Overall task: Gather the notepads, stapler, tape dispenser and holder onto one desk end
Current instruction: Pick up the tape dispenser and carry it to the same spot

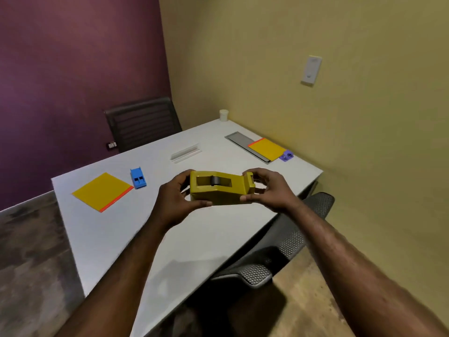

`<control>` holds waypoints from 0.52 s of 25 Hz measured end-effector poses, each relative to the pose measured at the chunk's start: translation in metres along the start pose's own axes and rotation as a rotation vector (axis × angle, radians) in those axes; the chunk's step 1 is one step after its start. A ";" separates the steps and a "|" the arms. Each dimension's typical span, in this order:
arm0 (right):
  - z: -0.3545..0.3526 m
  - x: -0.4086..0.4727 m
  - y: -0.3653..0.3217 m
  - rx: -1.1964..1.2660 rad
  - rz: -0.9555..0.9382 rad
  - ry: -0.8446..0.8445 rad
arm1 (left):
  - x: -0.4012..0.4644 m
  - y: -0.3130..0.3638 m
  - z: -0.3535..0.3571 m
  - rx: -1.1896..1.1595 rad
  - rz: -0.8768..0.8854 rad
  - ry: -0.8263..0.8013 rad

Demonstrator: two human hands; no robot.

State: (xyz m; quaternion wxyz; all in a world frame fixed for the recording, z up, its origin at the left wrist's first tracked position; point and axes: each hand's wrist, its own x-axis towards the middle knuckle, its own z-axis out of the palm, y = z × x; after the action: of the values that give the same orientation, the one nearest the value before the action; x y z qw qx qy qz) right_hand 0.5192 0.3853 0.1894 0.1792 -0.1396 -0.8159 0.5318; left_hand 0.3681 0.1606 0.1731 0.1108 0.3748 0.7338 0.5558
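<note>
Yellow tape dispenser [222,188] upright above white desk [194,239].

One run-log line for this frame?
hands: left hand + right hand grip tape dispenser | dispenser: above desk | notepads: opposite ends

Counting now: two yellow notepads, one at the left [102,191] and one at the far right [267,149]. One yellow tape dispenser [222,188]. One blue stapler [138,178], one small purple holder [286,155]. One white cup [223,115], one clear strip [185,153], one grey panel [238,138]. Two chairs, far [143,122] and near [286,242], around one bench [126,234].
</note>
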 end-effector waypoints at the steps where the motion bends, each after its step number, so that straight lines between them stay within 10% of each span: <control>1: -0.021 -0.005 0.005 0.006 0.003 0.023 | 0.008 0.009 0.018 0.001 0.021 -0.015; 13: -0.262 -0.048 0.126 0.077 0.061 0.207 | 0.087 0.081 0.282 -0.004 0.093 -0.098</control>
State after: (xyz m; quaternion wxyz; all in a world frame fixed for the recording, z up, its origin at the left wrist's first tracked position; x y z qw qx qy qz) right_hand 0.6825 0.6297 0.1636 0.2515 -0.2116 -0.7672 0.5508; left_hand 0.5055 0.4342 0.1671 0.1213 0.4350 0.7083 0.5426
